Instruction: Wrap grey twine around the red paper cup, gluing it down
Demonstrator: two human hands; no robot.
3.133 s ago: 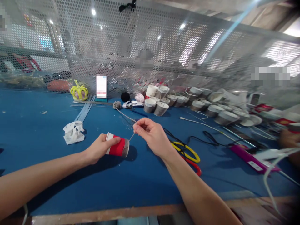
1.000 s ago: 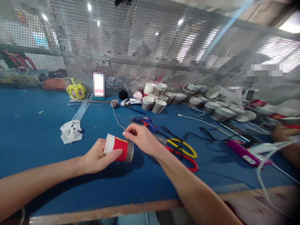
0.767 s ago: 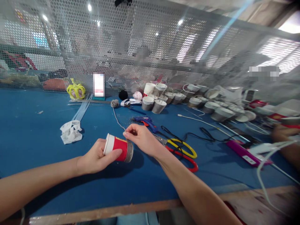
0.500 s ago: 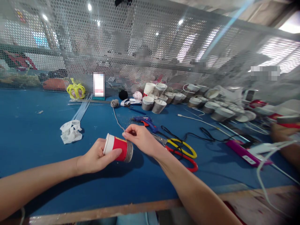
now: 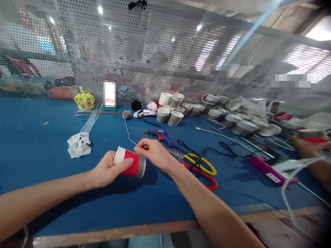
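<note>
My left hand [image 5: 108, 168] is wrapped round a red and white paper cup [image 5: 130, 163], held on its side above the table with its rim to the left. Grey yarn is wound in a band round the cup's base end. At that end my right hand [image 5: 152, 153] pinches the grey yarn [image 5: 128, 132], which runs back to a small grey ball of yarn [image 5: 127, 114]. Behind my right hand lies a blue glue gun [image 5: 160, 135]. Scissors [image 5: 200, 165] with yellow and red handles rest to the right, partly hidden by my wrist.
Several grey-wrapped cups [image 5: 176, 118] stand along the mesh screen [image 5: 124, 51]. A phone [image 5: 109, 94] leans at the back, near a yellow crown-shaped piece [image 5: 84, 100]. Crumpled white paper [image 5: 79, 145] lies left. A purple power strip [image 5: 269, 170] and cables sit right, beside another person's hand [image 5: 306, 148].
The cup has turned and shifted slightly in my left hand, my right hand staying at its base end. At the far right, the other person's hand and a cup have come further into view.
</note>
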